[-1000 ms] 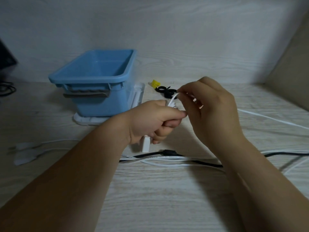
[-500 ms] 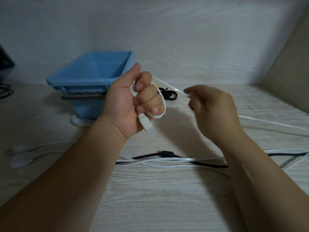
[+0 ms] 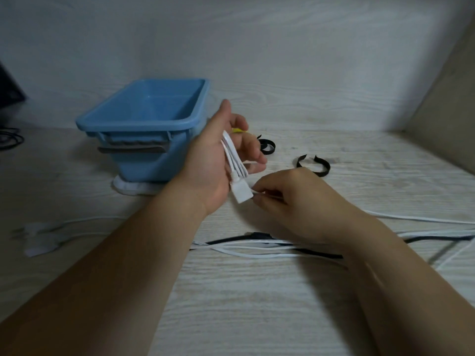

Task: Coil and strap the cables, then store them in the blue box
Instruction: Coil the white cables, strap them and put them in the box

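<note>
My left hand (image 3: 213, 160) is raised in front of the blue box (image 3: 144, 119), palm towards me, with several turns of a white cable (image 3: 232, 156) wound round its curled fingers. The cable's white plug (image 3: 241, 192) hangs below the palm. My right hand (image 3: 290, 199) is just below and right of it, pinching the free run of the same white cable near the plug. The blue box stands open and shows nothing inside.
Two black straps (image 3: 267, 146) (image 3: 314, 164) lie behind my hands, with a yellow item (image 3: 240, 130) partly hidden by my fingers. More white and black cables (image 3: 257, 246) trail across the table in front. White plugs (image 3: 38, 242) lie at the left.
My left hand has opened out a little with more turns of cable on it. My right hand has come down and left from beside the straps to just under the plug.
</note>
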